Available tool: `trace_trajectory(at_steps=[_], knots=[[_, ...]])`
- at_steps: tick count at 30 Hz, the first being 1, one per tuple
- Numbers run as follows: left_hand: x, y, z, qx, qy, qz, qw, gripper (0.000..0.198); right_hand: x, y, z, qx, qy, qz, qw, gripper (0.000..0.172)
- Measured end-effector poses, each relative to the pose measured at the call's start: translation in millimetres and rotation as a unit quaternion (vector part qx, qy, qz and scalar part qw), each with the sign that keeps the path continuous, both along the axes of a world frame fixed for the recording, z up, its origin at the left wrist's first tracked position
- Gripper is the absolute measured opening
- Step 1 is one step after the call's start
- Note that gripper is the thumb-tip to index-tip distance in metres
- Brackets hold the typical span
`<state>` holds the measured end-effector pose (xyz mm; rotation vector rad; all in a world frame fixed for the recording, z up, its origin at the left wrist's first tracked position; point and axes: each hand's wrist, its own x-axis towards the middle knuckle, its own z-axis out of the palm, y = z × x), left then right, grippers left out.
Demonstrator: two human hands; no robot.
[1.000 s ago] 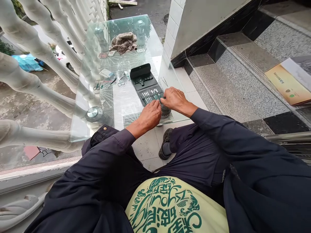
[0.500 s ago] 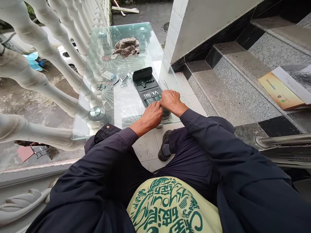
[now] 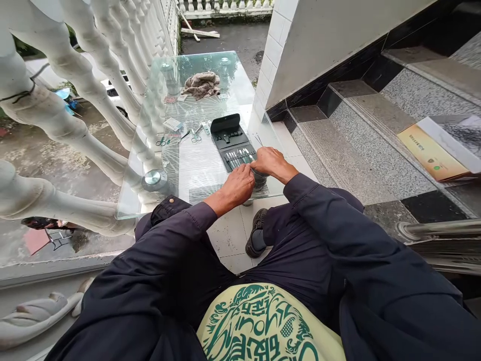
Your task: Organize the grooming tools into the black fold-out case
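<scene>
An unfolded black manicure case (image 3: 233, 144) lies on the glass table, with several slim metal tools (image 3: 238, 158) standing in its row of slots. Along its near edge, my left hand (image 3: 237, 185) is closed, its fingertips at the case's corner. My right hand (image 3: 271, 163) is curled in a pinch by the case's right side, touching the left fingertips; whatever it pinches is hidden. Two thin metal pieces (image 3: 258, 139) show just beyond the right hand. Left of the case are small scissors (image 3: 196, 136), green-handled scissors (image 3: 163, 142), a dark nipper-like tool (image 3: 184, 135) and nail clippers (image 3: 206, 128).
The glass table (image 3: 131, 165) also bears a crumpled brown cloth (image 3: 202, 85) and a small white-and-blue box (image 3: 173, 124). White balusters (image 3: 71, 125) line the left. Stone steps (image 3: 361, 145) rise on the right, with an open carton (image 3: 432, 153) on them.
The view has tilted slightly, so the table and its things sit lower in the picture. Both hands stay together at the case's near right corner, with little visible movement.
</scene>
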<state>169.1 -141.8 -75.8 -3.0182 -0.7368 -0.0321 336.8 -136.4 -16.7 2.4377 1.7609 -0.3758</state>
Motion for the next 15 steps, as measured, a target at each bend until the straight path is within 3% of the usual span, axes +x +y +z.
trace_trajectory(at_steps=[4,8,15], knots=[[0,2,2.3,-0.023,-0.007,0.000,1.000,0.045,0,-9,-3.5,-0.003,-0.005,0.019,1.000,0.046],[-1,6,-1.2,-0.018,-0.029,-0.015,0.999,0.041,-2,-17,-9.4,0.044,-0.009,0.007,0.999,0.047],[-4,6,-0.1,-0.014,-0.040,-0.002,0.999,0.034,-12,-8,-1.5,0.032,0.003,0.001,0.999,0.050]])
